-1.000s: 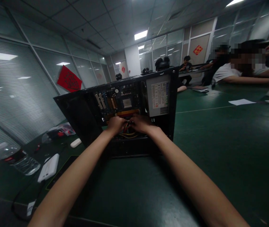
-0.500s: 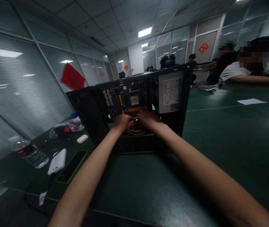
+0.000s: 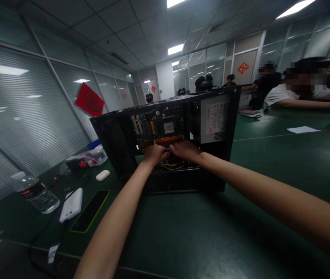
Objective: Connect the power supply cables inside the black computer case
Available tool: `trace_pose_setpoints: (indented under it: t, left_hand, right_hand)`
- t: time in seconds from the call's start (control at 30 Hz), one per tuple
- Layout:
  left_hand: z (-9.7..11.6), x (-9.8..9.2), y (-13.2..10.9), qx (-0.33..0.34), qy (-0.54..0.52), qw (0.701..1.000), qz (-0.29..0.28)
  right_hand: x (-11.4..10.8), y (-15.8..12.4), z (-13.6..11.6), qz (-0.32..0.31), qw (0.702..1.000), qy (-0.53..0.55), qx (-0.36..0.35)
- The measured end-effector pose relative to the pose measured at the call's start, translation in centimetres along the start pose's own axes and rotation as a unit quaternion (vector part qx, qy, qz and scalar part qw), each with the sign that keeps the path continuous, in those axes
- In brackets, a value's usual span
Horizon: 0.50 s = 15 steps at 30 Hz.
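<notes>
An open black computer case [image 3: 179,182] stands upright on the green table, its inside facing me. Within it are a motherboard [image 3: 169,127] and a silver power supply [image 3: 215,120] at the upper right. Both hands reach in below the orange-and-red memory slots [image 3: 169,140]. My left hand [image 3: 154,154] and my right hand [image 3: 186,150] are closed, fingertips almost meeting. They pinch the top of a red and yellow power cable [image 3: 167,158], whose wires hang beneath them. My fingers cover its upper end, so any connector is hidden.
To the left lie a water bottle [image 3: 37,192], a white power bank [image 3: 71,204], a phone [image 3: 90,211], a white earbud case [image 3: 102,175] and a plastic bag [image 3: 86,159]. A sheet of paper [image 3: 303,129] is on the right. A person in white [image 3: 284,95] sits beyond it.
The view has shifted slightly, so the case sits a little lower and farther right. Both hands stay at the cable, with fingertips closer together. The right forearm has swung outward.
</notes>
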<state>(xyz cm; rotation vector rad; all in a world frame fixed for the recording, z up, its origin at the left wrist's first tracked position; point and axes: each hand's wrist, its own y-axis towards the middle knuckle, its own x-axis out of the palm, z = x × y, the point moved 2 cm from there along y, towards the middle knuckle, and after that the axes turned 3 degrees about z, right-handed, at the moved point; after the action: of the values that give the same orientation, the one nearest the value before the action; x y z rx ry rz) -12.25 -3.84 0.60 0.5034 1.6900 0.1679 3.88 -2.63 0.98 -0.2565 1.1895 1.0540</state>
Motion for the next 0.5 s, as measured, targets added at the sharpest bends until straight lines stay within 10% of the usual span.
trace_pose_setpoints:
  t: [0.5]
  left_hand:
    - [-0.1,-0.2,-0.2,-0.004,-0.031,1.0,0.0]
  right_hand:
    - [1.3,0.4,0.1,-0.026,0.999,-0.021,-0.022]
